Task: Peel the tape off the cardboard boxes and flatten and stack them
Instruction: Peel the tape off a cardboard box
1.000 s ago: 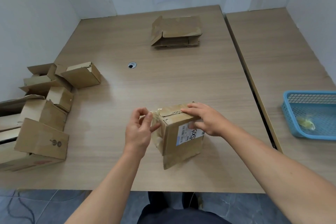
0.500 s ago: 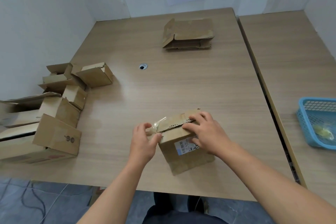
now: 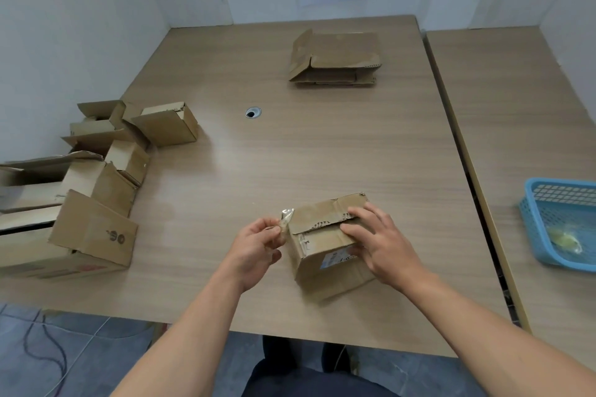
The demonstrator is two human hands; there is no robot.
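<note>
A small brown cardboard box [image 3: 325, 255] with a white label sits near the front edge of the wooden table [image 3: 290, 155]. My right hand [image 3: 380, 242] presses down on its top and near side with fingers spread. Just left of the box, my left hand [image 3: 258, 245] pinches a strip of clear tape [image 3: 285, 219] that still clings to the box's left edge. A stack of flattened boxes [image 3: 335, 58] lies at the back of the table.
Several unflattened cardboard boxes [image 3: 90, 177] crowd the table's left side. A blue plastic basket [image 3: 561, 222] holding crumpled tape stands on the adjoining table at the right. A cable hole [image 3: 253, 112] marks the table's middle. White walls close in behind and left.
My left hand has pulled the tape strip further off the box's top toward the left. My right hand has shifted to press the box's top flap. The camera view has moved.
</note>
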